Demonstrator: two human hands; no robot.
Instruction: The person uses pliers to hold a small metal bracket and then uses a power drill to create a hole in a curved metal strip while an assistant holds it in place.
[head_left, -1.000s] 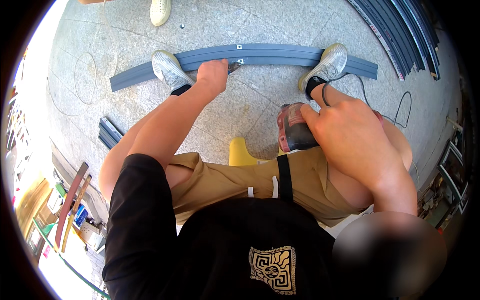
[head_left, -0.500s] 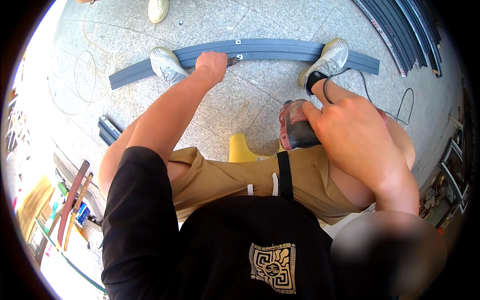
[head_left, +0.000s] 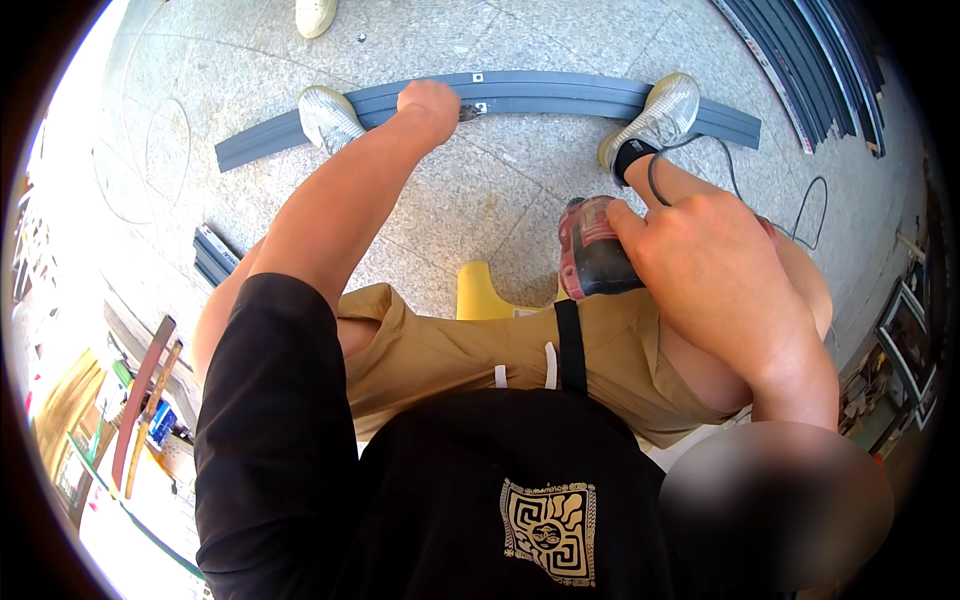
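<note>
Two long blue-grey profiles (head_left: 560, 88) lie side by side on the floor, a shoe resting over them toward each end. Small pale square pieces (head_left: 478, 77) with a dark dot sit near their middle, one on each profile. My left hand (head_left: 430, 110) is closed in a fist over the profiles, just left of those pieces. A dark, narrow tip (head_left: 468, 112) pokes out beside its fingers; what it belongs to is hidden. My right hand (head_left: 700, 250) is wrapped around a red and black corded power tool (head_left: 592, 245), held above my right thigh, its front end pointing left.
A black cable (head_left: 735, 175) loops past my right ankle. More dark profiles (head_left: 800, 70) are stacked at the far right, with short pieces (head_left: 215, 255) by my left leg. Another person's shoe (head_left: 315, 15) stands at the far edge. Below me is a yellow object (head_left: 480, 292).
My left hand has shifted slightly farther away, up over the profiles, still closed. The right hand and the power tool have hardly moved.
</note>
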